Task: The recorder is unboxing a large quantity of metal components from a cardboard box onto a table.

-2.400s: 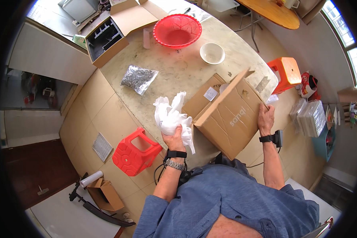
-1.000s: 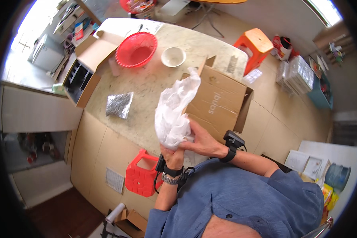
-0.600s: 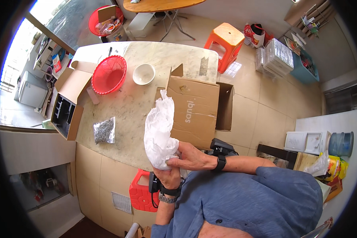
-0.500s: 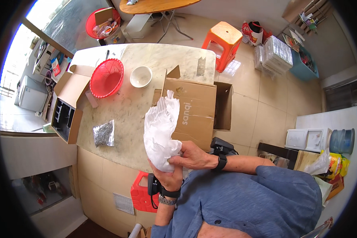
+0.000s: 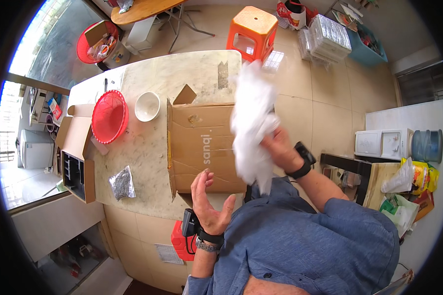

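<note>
My right hand [image 5: 282, 151] grips a crumpled white plastic bag [image 5: 252, 125], held up over the right end of a brown cardboard box [image 5: 194, 164]. The bag is smeared by motion and hides that end of the box. Nothing is in my left hand [image 5: 210, 207]; its fingers are apart and point up, just in front of the box's near edge. The box lies on the marble-patterned table [image 5: 142, 169], with one flap [image 5: 185, 94] sticking up at its far side.
On the table are a red basket [image 5: 110, 117], a white bowl [image 5: 147, 106], a clear packet of dark bits [image 5: 122, 183] and an open carton with a black insert [image 5: 74, 172]. An orange stool [image 5: 253, 29] stands beyond the table; a red stool [image 5: 181, 241] is below its near edge.
My right hand has swung the white bag away to the right. My left hand has let go of it and opened. The view has shifted, so the table appears farther left.
</note>
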A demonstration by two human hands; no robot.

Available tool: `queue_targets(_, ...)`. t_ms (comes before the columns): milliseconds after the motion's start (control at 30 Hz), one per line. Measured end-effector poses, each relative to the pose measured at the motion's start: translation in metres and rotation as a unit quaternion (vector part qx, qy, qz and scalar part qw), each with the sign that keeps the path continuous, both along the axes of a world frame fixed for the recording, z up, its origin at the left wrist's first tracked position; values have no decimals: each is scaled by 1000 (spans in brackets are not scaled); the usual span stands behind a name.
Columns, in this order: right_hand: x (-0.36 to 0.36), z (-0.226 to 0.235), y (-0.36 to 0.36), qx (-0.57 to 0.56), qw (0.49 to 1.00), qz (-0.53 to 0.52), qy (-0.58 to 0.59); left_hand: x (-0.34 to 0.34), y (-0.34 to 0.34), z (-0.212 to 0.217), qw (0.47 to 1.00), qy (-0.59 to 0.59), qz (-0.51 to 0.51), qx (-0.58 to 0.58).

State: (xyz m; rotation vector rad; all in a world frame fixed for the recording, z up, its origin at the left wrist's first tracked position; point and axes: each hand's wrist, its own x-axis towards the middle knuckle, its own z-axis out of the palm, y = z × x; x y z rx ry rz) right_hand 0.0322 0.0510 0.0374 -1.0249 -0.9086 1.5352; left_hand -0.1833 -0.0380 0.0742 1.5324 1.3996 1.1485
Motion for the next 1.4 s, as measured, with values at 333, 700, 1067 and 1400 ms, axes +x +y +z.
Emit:
queue_targets(333, 142, -41, 77, 27, 987, -155, 16, -7, 5, -13, 997, -13, 45, -53)
queue_targets(700, 114, -123, 168, -6, 989, -106, -108, -7, 6, -21, 990, 87, 87, -62)
queue_targets(1067, 37, -144, 237, 23, 971, 43, -235, -8, -4, -20, 983, 104, 129, -82)
queue_targets(1400, 31, -165, 240, -25, 963, 103, -248, -10, -19, -27, 979, 102, 137, -110)
